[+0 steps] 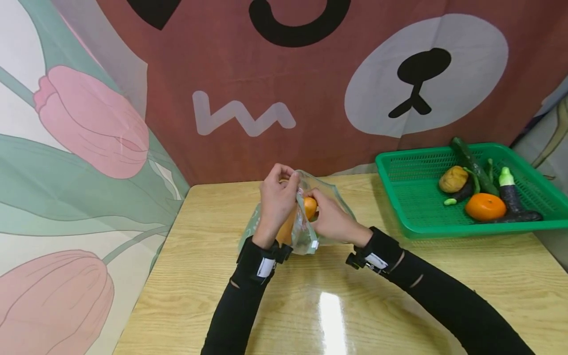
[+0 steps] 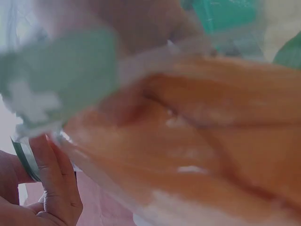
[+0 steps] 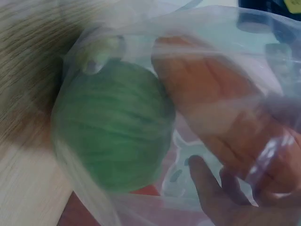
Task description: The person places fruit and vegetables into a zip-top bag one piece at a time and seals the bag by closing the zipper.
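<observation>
Near the middle of the table sits a clear zip bag [image 1: 306, 241] with pale green printing. My left hand [image 1: 277, 197] pinches its upper edge. My right hand [image 1: 333, 217] is at the bag's mouth and grips the end of a carrot [image 1: 310, 208]. In the right wrist view, the carrot [image 3: 207, 89] lies slantwise in the bag beside a round green vegetable [image 3: 113, 127], with a small yellowish-green thing [image 3: 96, 52] behind it. The carrot [image 2: 197, 127] fills much of the left wrist view, close behind the plastic.
A green plastic basket [image 1: 410, 229] stands at the table's back right. It holds a potato [image 1: 453, 179], a cucumber [image 1: 475, 165], an orange fruit or vegetable [image 1: 485, 206] and several dark purple eggplants [image 1: 511, 199]. A printed cloth [image 1: 248, 59] hangs behind the table.
</observation>
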The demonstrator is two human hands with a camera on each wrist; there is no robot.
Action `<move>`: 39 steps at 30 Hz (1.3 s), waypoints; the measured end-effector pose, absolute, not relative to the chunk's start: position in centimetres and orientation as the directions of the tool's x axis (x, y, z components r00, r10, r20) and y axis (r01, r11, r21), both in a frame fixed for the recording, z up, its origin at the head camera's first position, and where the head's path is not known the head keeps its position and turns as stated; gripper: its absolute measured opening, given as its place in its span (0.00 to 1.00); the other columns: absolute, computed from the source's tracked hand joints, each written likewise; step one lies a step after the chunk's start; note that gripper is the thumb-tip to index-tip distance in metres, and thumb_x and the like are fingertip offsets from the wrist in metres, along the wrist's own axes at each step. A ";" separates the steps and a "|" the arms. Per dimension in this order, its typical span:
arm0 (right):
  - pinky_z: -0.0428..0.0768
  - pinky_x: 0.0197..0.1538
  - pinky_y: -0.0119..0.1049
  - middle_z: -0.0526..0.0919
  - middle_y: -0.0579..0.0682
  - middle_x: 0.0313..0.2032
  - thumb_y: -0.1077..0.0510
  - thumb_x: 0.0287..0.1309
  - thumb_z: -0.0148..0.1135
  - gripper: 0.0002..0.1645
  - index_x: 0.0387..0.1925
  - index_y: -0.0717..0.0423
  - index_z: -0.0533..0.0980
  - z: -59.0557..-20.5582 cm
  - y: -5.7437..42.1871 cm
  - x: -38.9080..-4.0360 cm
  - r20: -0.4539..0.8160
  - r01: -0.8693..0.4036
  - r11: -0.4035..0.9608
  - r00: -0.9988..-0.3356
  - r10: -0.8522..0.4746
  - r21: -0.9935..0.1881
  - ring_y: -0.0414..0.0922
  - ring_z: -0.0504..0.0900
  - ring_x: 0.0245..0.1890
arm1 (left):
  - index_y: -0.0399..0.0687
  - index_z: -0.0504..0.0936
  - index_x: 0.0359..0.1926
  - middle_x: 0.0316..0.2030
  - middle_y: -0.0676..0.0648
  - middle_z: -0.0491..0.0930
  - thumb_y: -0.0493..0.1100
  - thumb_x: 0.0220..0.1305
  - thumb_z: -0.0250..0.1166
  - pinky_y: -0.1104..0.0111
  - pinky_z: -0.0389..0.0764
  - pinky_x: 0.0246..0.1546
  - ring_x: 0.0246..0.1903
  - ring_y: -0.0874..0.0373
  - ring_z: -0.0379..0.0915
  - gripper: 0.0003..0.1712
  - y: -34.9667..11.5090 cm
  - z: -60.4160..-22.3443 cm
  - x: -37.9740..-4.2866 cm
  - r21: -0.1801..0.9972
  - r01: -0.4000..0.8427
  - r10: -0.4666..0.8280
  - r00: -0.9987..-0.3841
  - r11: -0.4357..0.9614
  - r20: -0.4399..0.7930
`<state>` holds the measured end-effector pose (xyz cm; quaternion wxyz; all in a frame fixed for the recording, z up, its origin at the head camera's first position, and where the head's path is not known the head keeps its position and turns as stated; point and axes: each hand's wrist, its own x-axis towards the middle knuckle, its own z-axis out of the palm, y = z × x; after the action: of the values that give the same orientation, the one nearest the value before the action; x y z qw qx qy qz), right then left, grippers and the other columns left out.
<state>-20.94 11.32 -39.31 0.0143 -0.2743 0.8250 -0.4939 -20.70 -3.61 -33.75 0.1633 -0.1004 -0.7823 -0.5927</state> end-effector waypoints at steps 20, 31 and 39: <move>0.76 0.33 0.30 0.79 0.36 0.28 0.53 0.57 0.66 0.02 0.32 0.45 0.80 -38.1 11.9 -22.0 0.108 -0.719 0.403 -0.549 -0.829 -0.567 0.33 0.77 0.28 | 0.41 0.73 0.37 0.27 0.46 0.73 0.40 0.68 0.57 0.70 0.65 0.12 0.14 0.55 0.68 0.05 -3.3 -33.1 -20.3 0.895 0.379 -0.020 -0.919 0.236 0.394; 0.75 0.38 0.32 0.77 0.36 0.29 0.58 0.65 0.57 0.07 0.32 0.45 0.78 -39.2 11.2 -22.3 0.187 -0.753 0.247 -0.439 -0.879 -0.610 0.33 0.75 0.32 | 0.41 0.73 0.37 0.28 0.45 0.75 0.39 0.68 0.56 0.71 0.66 0.15 0.18 0.57 0.74 0.04 -3.0 -32.7 -20.2 0.889 0.400 -0.024 -0.910 0.224 0.415; 0.76 0.40 0.32 0.78 0.37 0.33 0.56 0.61 0.62 0.01 0.34 0.45 0.79 -37.8 11.8 -22.0 0.139 -0.727 0.350 -0.519 -0.844 -0.591 0.35 0.78 0.34 | 0.38 0.73 0.38 0.29 0.41 0.76 0.38 0.68 0.56 0.72 0.72 0.19 0.21 0.56 0.76 0.06 -3.5 -32.6 -20.3 0.897 0.390 -0.034 -0.914 0.207 0.405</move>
<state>-22.02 11.82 -37.83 0.0954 -0.4813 0.8159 -0.3058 -20.28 -3.48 -32.56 0.1715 -0.1176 -0.7578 -0.6184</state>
